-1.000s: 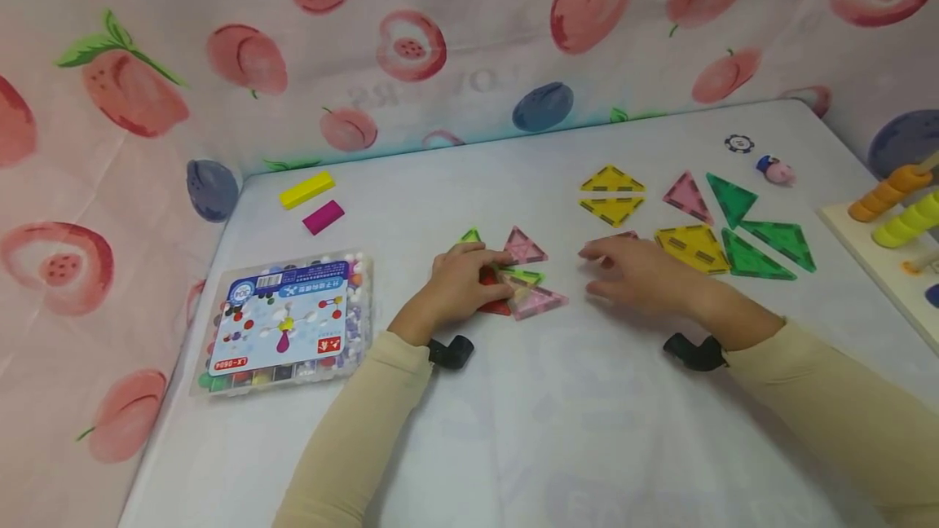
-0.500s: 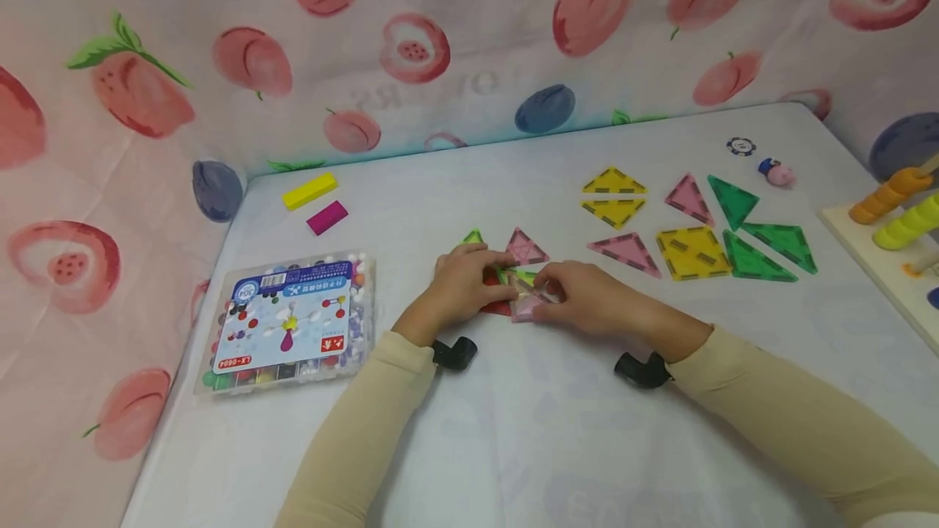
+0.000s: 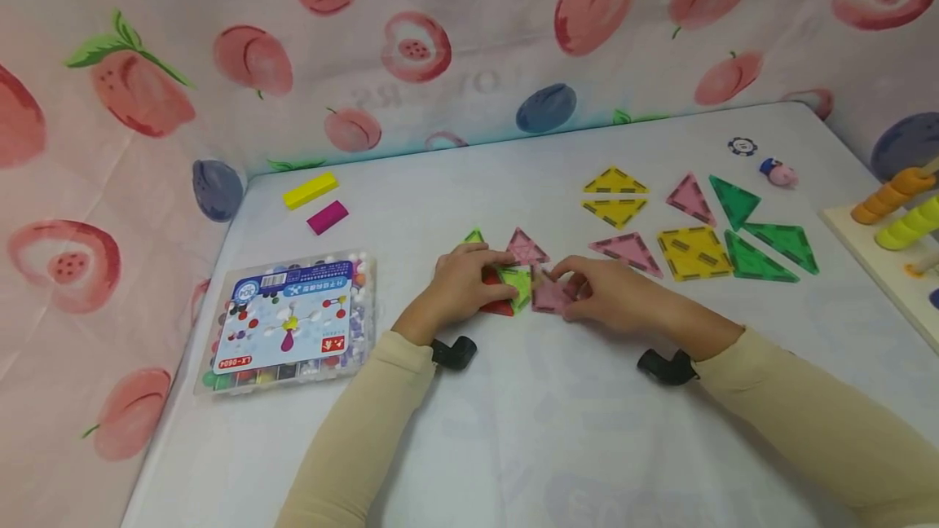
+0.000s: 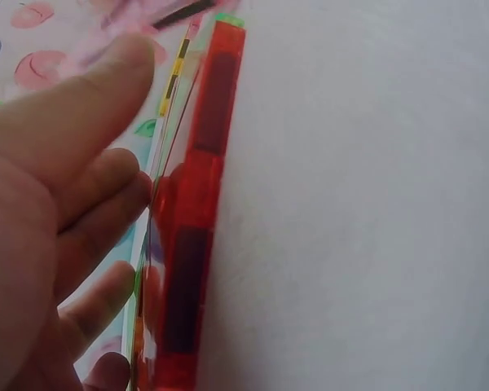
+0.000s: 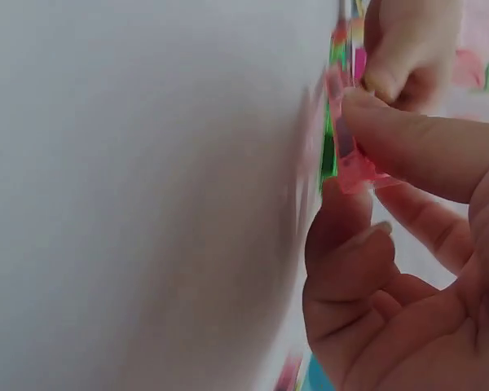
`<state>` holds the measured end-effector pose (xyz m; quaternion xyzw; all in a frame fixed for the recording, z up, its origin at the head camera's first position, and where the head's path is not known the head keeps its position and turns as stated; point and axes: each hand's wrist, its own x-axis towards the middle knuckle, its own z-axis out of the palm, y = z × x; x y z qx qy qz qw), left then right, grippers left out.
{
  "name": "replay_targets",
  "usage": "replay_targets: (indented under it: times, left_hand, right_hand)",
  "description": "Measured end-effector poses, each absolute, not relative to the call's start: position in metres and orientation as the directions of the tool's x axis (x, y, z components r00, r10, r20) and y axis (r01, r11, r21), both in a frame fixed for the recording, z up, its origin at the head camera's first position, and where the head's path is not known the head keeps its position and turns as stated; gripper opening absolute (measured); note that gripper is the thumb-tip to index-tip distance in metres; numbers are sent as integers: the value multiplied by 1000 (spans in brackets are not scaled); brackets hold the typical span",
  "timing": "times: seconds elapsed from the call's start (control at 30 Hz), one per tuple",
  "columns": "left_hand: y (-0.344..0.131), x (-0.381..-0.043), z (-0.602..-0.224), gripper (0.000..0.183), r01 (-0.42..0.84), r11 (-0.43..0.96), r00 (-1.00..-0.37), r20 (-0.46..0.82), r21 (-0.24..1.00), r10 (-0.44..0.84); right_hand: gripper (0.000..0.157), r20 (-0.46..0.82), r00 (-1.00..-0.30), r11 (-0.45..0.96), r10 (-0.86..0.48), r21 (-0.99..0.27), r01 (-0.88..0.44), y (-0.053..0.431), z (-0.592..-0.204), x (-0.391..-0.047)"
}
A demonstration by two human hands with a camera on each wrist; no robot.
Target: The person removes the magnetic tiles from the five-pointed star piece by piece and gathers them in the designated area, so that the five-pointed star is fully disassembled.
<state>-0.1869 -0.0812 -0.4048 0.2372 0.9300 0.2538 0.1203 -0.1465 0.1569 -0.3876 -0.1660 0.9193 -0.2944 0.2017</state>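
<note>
My right hand (image 3: 619, 293) pinches a pink translucent triangular magnetic tile (image 3: 547, 293) between thumb and fingers. In the right wrist view, that tile is tilted on edge under the thumb (image 5: 416, 147). The left hand (image 3: 464, 285) rests on a red magnetic tile (image 3: 499, 307), its fingertips on the top face; in the left wrist view the thumb (image 4: 118, 85) stands off the red edge. Beside the red tile lies a light green triangle (image 3: 522, 287), just left of the held pink one. Another pink triangle (image 3: 526, 248) and a green tip (image 3: 474, 235) show behind the left hand.
Several yellow (image 3: 694, 253), pink (image 3: 627, 252) and green tiles (image 3: 783, 244) lie right. A boxed molecule kit (image 3: 286, 324) and two blocks (image 3: 310, 191) stand left. At the right edge is a bead counter (image 3: 891, 255), near a pig figure (image 3: 779, 173) and a chip (image 3: 742, 147).
My right hand came in from the right, took hold of the pink triangle overlapping the green tile, and drew it slightly right, uncovering the green. The left hand stays in place.
</note>
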Motion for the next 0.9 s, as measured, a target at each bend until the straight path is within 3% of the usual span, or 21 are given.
replay_targets:
  times: [0.17,0.37,0.73,0.9]
  left_hand:
    - [-78,-186,-403,45,370,786,-867,-120,496,484]
    - [-78,-186,-403,45,364,789,-870,-122,495,478]
    - [-80,-188,-407,45,355,773,-869,-119,526,480]
    - [-81,-188,-406,44,350,778,-872,-121,522,474]
  right_hand:
    - [51,-253,-902,810,-350,-565,-156,186,-386,-143]
    - [40,-252,-911,838,-328,-523,-157,212,-385,-142]
    - [33,-195,-921,842,-337,-499,-203,214,-386,-140]
    - [37,-199,-950,852,-241,-512,-109,231,-377,-139]
